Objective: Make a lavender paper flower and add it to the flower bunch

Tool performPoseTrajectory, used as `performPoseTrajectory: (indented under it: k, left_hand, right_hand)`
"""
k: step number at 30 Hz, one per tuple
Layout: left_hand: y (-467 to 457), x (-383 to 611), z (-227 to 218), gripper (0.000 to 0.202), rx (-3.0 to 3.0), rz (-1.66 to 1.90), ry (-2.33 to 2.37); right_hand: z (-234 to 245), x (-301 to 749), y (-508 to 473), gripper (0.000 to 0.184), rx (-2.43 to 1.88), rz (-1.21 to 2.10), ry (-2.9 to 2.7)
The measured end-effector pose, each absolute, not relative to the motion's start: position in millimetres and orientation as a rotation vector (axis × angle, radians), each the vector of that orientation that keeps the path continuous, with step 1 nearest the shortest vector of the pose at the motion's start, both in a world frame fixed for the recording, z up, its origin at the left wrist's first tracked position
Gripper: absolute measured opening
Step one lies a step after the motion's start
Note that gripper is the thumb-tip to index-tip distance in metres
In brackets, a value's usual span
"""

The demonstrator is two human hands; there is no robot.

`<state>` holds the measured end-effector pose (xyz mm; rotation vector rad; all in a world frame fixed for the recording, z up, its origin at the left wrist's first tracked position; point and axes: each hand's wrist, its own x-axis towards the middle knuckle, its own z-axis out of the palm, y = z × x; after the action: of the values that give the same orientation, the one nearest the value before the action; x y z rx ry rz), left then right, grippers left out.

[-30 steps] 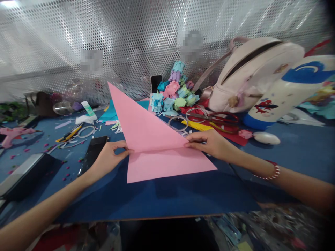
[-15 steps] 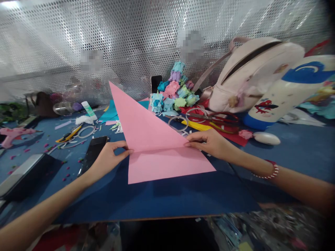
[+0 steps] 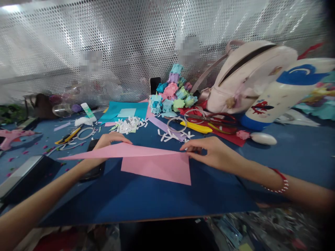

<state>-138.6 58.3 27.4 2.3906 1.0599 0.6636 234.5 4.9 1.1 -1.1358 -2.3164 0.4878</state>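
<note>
A folded sheet of pink paper (image 3: 157, 169) is held just above the blue tabletop in front of me. Its upper flap leans out to the left in a long point that crosses my left wrist. My left hand (image 3: 108, 141) grips the fold from behind, and the paper hides its thumb. At the right end of the crease, my right hand (image 3: 209, 150) pinches the paper between thumb and bent fingers. A black phone (image 3: 91, 172) lies partly under my left forearm. Beyond the paper is a pile of white paper shreds (image 3: 129, 125).
Behind lie teal paper (image 3: 110, 111), crumpled paper pieces (image 3: 172, 90) and a yellow cutter (image 3: 200, 128). A pink backpack (image 3: 235, 80) and a white-and-blue bottle (image 3: 277, 96) stand right. Left are a pink glue gun (image 3: 12, 137), another cutter (image 3: 68, 135) and a dark box (image 3: 21, 177).
The pink sheet has turned: its tall point has swung down to the left and its lower part has shifted left. My left hand has moved up behind the fold; the right keeps its pinch.
</note>
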Motion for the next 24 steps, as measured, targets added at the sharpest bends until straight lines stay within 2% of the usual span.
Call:
performPoseTrajectory:
  k: [2, 4, 7, 9, 13, 16, 19, 21, 22, 24]
  left_hand:
    - [77, -137, 32, 0.036, 2.375, 0.663, 0.97]
    - [96, -132, 36, 0.031, 2.359, 0.654, 0.908]
    - [120, -126, 46, 0.031, 2.345, 0.448, 0.851]
    - [131, -131, 59, 0.031, 2.317, 0.353, 1.018]
    - [135, -157, 96, 0.036, 2.276, 0.493, 1.212]
    - [111, -162, 113, 0.037, 2.324, 0.499, 1.258]
    - [63, -136, 101, 0.033, 2.571, 0.333, 1.13]
    - [28, -108, 76, 0.041, 2.716, 0.208, 0.927]
    - [13, -94, 62, 0.046, 2.786, 0.127, 0.789]
    - [-6, -70, 33, 0.053, 2.906, 0.038, 0.654]
  right_hand:
    - [1, 226, -3, 0.035, -1.138, 0.384, -2.421]
    - [1, 216, -11, 0.038, -1.179, 0.286, -2.526]
    - [4, 205, -16, 0.024, -1.226, 0.19, -2.66]
    - [6, 201, -16, 0.018, -1.249, 0.182, -2.728]
    - [6, 201, -15, 0.012, -1.276, 0.247, -2.762]
    - [6, 199, -18, 0.001, -1.227, 0.356, -2.727]
    - [11, 199, -11, 0.009, -1.1, 0.525, -2.693]
    - [16, 206, 5, 0.016, -1.054, 0.586, -2.666]
    - [19, 213, 15, 0.021, -1.062, 0.579, -2.646]
    - [20, 232, 40, 0.027, -1.203, 0.306, -2.538]
